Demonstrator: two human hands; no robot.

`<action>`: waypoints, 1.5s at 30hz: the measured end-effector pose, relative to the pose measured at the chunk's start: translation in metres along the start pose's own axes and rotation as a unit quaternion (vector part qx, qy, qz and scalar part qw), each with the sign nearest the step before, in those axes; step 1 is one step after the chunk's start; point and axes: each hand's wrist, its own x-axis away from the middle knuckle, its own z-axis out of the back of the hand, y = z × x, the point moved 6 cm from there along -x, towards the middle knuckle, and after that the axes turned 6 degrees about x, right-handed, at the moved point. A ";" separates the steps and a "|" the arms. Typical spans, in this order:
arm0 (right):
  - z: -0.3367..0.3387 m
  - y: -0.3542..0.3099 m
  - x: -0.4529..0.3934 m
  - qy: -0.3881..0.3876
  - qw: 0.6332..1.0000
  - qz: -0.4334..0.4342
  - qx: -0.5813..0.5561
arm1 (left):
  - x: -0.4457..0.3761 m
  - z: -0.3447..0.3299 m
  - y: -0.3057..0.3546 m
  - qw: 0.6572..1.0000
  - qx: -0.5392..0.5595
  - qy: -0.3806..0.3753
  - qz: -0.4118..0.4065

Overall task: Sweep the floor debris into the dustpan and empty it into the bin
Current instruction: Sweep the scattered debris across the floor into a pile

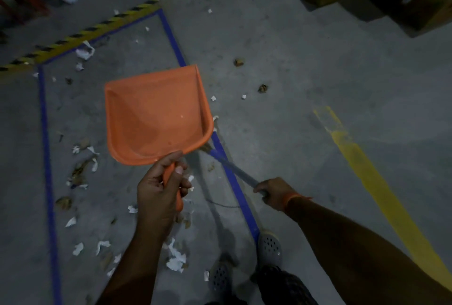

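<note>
Orange dustpan (156, 116) gripped by raised left hand (160, 189)

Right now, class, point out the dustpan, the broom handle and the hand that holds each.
dustpan (156, 114), head view, middle of the orange pan.
broom handle (238, 172), head view, grey shaft.
left hand (159, 192), head view, back of hand.
right hand (275, 193), head view, knuckles.

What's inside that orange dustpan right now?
The orange dustpan, held by the left hand, looks almost empty: only a few tiny pale specks. The floor beneath it is hidden.
</note>
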 end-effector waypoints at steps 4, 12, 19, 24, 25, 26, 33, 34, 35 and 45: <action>0.018 -0.008 0.010 -0.004 0.999 0.035 -0.005 | -0.005 -0.006 0.015 1.000 -0.004 0.002 -0.013; 0.079 0.068 0.039 0.123 0.983 -0.101 -0.090 | -0.029 -0.023 0.036 1.000 -0.004 0.008 -0.019; 0.114 0.130 0.031 0.155 0.954 -0.220 -0.129 | -0.061 -0.035 0.034 1.000 0.018 -0.002 -0.017; 0.115 0.116 0.000 0.113 0.960 -0.226 -0.121 | -0.082 -0.027 0.028 1.000 0.016 0.017 -0.014; 0.111 0.109 -0.009 0.099 0.965 -0.216 -0.108 | -0.086 -0.023 0.027 1.000 0.013 0.021 -0.012; 0.107 0.099 -0.018 0.084 0.971 -0.202 -0.091 | -0.089 -0.018 0.027 1.000 0.012 0.027 -0.008; 0.088 -0.001 -0.080 -0.002 0.998 -0.058 0.012 | -0.128 0.009 0.032 0.998 0.012 0.063 0.001; 0.086 -0.013 -0.090 -0.016 0.999 -0.033 0.021 | -0.136 0.011 0.034 0.998 0.014 0.068 0.002; 0.085 -0.023 -0.099 -0.033 0.999 -0.015 0.028 | -0.143 0.013 0.036 0.997 0.016 0.072 0.004; 0.161 -0.049 -0.151 -0.004 1.000 0.019 -0.011 | -0.227 0.006 0.073 0.998 0.018 0.065 -0.015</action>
